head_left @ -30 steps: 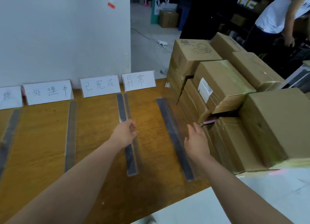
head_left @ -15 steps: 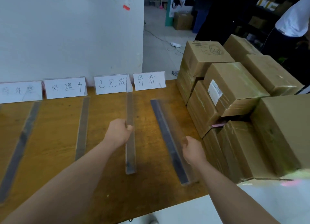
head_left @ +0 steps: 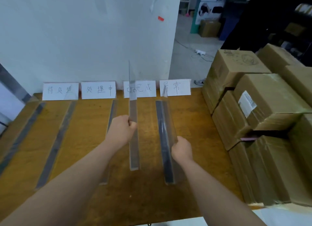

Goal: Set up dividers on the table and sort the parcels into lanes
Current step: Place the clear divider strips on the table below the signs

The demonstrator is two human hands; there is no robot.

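While both hands hold plastic on edge, the step in hand looks like standing two dividers up to wall off lanes. The left hand [head_left: 120,134] has its fingers curled round the upper edge of a clear divider [head_left: 133,110] near the centre of the table [head_left: 194,124]. It stands close to upright, and its far end crosses the third sign card at twelve o'clock. The right hand [head_left: 182,148] grips a second divider [head_left: 164,121] just to its three o'clock, and that one leans toward the parcels [head_left: 270,97].

To do this well, I judge each sheet should come fully vertical with its base strip flat on the wood. The far end should meet the gap between two cards, not the face of one. Both should run parallel, so the lanes come out even.

Counted:
- Five dividers, two of them in hand and three more [head_left: 57,137] resting on the table toward nine o'clock.
- Four sign cards [head_left: 98,90] along the twelve o'clock edge.
- At least seven brown parcels stacked at three o'clock. The stack runs out of view, so the count is not final.

No parcel sits in a lane yet.
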